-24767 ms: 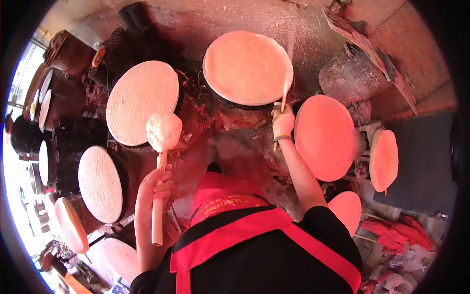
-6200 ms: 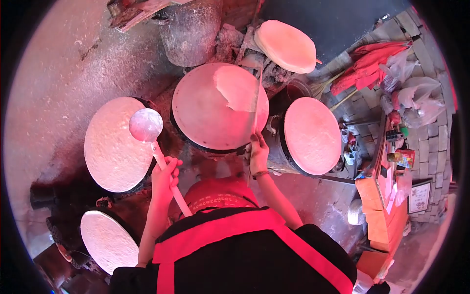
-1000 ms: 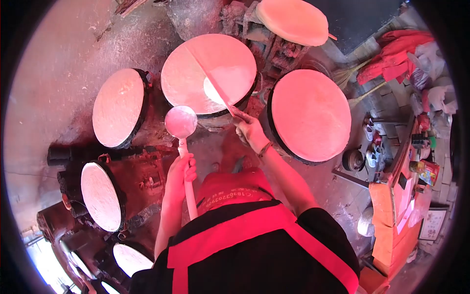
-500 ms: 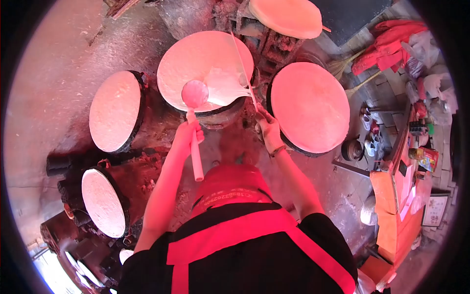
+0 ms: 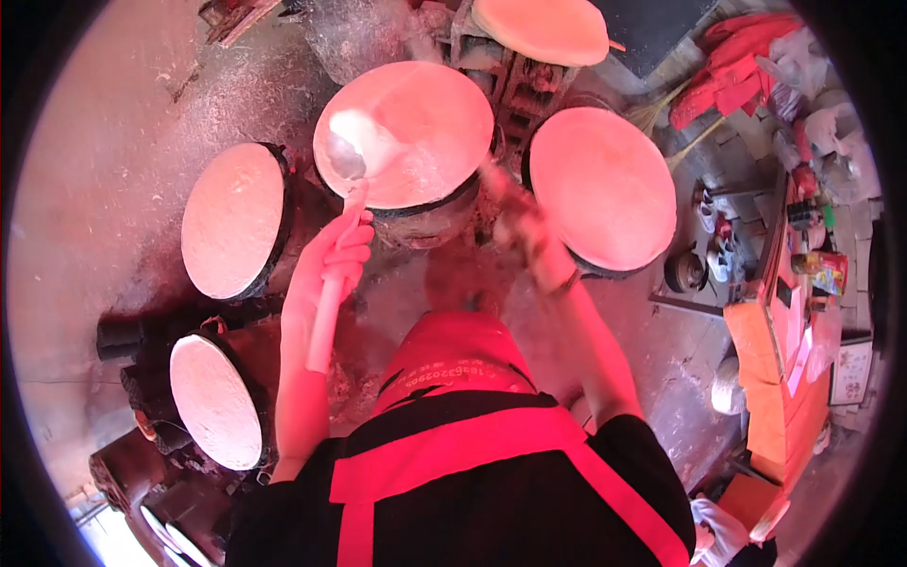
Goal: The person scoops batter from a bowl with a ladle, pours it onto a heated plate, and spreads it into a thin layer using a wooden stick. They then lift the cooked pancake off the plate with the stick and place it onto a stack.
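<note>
My left hand [image 5: 331, 253] is wrapped round the pale handle of a ladle [image 5: 324, 326]. The ladle's bowl is over the left part of the middle round griddle [image 5: 397, 210], tilted, beside a bright white patch of what looks like batter [image 5: 364, 132]. A thin pale layer [image 5: 439, 113] covers the griddle's top. Between this griddle and the right one, my right hand [image 5: 529, 236] is smeared by motion. Its fingers do not show clearly, nor does the thin stick it held earlier.
Close to my right hand stands another coated griddle [image 5: 605, 194]. Two more, an upper one [image 5: 231, 222] and a lower one [image 5: 215, 402], stand at left. A round pale slab [image 5: 543, 28] lies at the back. Orange-covered furniture [image 5: 761, 378] is at right.
The ladle has moved left and its bowl has tipped, with a white patch now beside it. My right hand has drawn slightly back and blurred; its stick no longer shows over the griddle.
</note>
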Available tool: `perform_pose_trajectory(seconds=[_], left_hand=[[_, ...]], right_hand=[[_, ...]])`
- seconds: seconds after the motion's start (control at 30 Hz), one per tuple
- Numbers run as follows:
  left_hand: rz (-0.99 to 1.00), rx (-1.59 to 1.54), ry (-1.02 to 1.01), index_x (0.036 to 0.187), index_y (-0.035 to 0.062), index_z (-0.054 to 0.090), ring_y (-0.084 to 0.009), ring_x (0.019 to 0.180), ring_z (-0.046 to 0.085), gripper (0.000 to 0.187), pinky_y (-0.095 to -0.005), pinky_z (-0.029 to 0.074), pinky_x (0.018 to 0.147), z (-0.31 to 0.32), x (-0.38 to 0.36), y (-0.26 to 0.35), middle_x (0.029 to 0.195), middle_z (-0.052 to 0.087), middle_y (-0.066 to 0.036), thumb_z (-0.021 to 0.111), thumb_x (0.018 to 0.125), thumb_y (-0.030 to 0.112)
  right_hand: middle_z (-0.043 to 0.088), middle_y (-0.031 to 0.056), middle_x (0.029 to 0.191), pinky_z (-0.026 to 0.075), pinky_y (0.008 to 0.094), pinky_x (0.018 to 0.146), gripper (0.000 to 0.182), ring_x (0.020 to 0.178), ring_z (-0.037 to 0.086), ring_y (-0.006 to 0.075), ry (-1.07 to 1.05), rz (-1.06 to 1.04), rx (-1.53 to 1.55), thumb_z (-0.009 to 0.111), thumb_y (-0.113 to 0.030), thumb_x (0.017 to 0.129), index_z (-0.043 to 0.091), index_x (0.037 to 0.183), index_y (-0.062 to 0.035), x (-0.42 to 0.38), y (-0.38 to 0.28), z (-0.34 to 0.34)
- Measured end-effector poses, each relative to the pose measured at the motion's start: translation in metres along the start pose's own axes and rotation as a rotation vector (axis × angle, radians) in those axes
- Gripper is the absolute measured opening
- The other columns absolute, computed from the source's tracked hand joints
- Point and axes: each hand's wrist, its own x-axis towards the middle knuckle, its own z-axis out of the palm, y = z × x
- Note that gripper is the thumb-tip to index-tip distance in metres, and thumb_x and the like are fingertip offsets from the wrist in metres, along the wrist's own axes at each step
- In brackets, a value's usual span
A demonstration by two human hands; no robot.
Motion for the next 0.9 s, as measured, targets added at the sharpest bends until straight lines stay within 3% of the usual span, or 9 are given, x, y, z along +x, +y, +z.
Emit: perform_pose_trajectory(seconds=[0.07, 0.17, 0.37, 0.43, 0.5, 0.57, 0.63, 0.77, 0.9], left_hand=[[-0.043, -0.007, 0.235, 0.104, -0.0043, 0.046, -0.0051, 0.049, 0.039, 0.016, -0.0163, 0.032, 0.034, 0.007, -0.008, 0.005, 0.073, 0.044, -0.002, 0.047, 0.098, 0.011], [-0.098, 0.062, 0.408, 0.099, -0.004, 0.045, -0.005, 0.048, 0.038, 0.015, -0.0156, 0.029, 0.033, -0.001, -0.008, 0.028, 0.07, 0.042, -0.001, 0.05, 0.096, 0.01], [-0.123, 0.001, 0.54, 0.094, -0.0029, 0.044, -0.0054, 0.047, 0.039, 0.016, -0.0162, 0.03, 0.033, -0.033, -0.037, 0.05, 0.066, 0.042, -0.001, 0.052, 0.096, 0.011], [-0.057, 0.203, 0.67, 0.098, -0.0017, 0.045, -0.0054, 0.046, 0.039, 0.016, -0.0167, 0.03, 0.033, -0.015, -0.047, 0.051, 0.065, 0.041, 0.0, 0.05, 0.097, 0.014], [-0.07, 0.127, 0.375, 0.1, -0.0004, 0.046, -0.0048, 0.045, 0.038, 0.016, -0.0163, 0.028, 0.033, 0.024, -0.074, 0.05, 0.064, 0.041, 0.001, 0.05, 0.097, 0.015], [0.05, 0.249, 0.242, 0.102, 0.0016, 0.049, -0.0034, 0.044, 0.035, 0.017, -0.0156, 0.027, 0.032, 0.048, -0.09, 0.035, 0.064, 0.04, 0.002, 0.052, 0.096, 0.017], [0.075, 0.462, 0.48, 0.102, 0.0018, 0.049, -0.0028, 0.044, 0.034, 0.017, -0.015, 0.026, 0.032, 0.038, -0.077, 0.031, 0.064, 0.04, 0.002, 0.052, 0.096, 0.017], [0.025, 0.346, 0.629, 0.1, 0.0024, 0.049, -0.0027, 0.044, 0.034, 0.015, -0.0141, 0.024, 0.032, 0.003, -0.059, 0.018, 0.065, 0.041, 0.002, 0.053, 0.096, 0.016], [-0.002, 0.189, 0.523, 0.1, 0.0019, 0.048, -0.0032, 0.045, 0.036, 0.016, -0.0154, 0.026, 0.032, 0.003, -0.04, -0.017, 0.066, 0.042, 0.001, 0.052, 0.097, 0.017]], right_hand=[[0.047, -0.004, 0.058, 0.025, 0.0225, 0.039, 0.046, 0.041, 0.034, 0.0057, 0.358, 0.26, -0.003, 0.05, -0.01, 0.088, 0.051, 0.134, -0.0103, 0.017, -0.011, -0.015], [0.054, -0.0054, 0.064, 0.028, 0.0201, 0.044, 0.05, 0.048, 0.037, 0.003, 0.461, 0.254, -0.192, 0.049, -0.004, 0.087, 0.05, 0.136, -0.0105, 0.008, 0.077, -0.038], [0.059, -0.0011, 0.12, 0.037, 0.0176, 0.057, 0.039, 0.065, 0.044, 0.0012, 0.217, 0.343, -0.217, 0.058, -0.006, 0.092, 0.056, 0.131, -0.0069, -0.117, 0.124, 0.049], [0.06, 0.0002, 0.118, 0.037, 0.0163, 0.056, 0.04, 0.065, 0.046, 0.0002, 0.218, 0.495, -0.037, 0.059, -0.007, 0.092, 0.055, 0.132, -0.0082, -0.121, 0.096, 0.056], [0.059, 0.0001, 0.118, 0.038, 0.0163, 0.056, 0.042, 0.067, 0.047, -0.0001, 0.418, 0.481, 0.045, 0.059, -0.007, 0.091, 0.054, 0.133, -0.0089, -0.111, 0.073, 0.043], [0.056, -0.0025, 0.1, 0.033, 0.0177, 0.05, 0.043, 0.059, 0.043, 0.0007, 0.533, 0.438, 0.105, 0.061, -0.009, 0.091, 0.054, 0.133, -0.0136, -0.102, 0.054, 0.032], [0.05, -0.0074, 0.064, 0.024, 0.0205, 0.038, 0.045, 0.043, 0.035, 0.0025, 0.547, 0.362, 0.139, 0.063, -0.012, 0.091, 0.054, 0.133, -0.022, -0.09, 0.041, 0.024], [0.047, -0.0066, 0.059, 0.026, 0.0205, 0.038, 0.033, 0.042, 0.035, 0.0037, 0.489, 0.267, -0.139, 0.058, -0.016, 0.093, 0.058, 0.127, -0.0163, -0.074, 0.055, -0.007], [0.059, -0.0033, 0.069, 0.04, 0.0208, 0.053, 0.017, 0.059, 0.051, 0.0064, 0.295, 0.632, -0.316, 0.059, -0.018, 0.091, 0.066, 0.102, -0.0061, -0.035, -0.014, -0.105]])
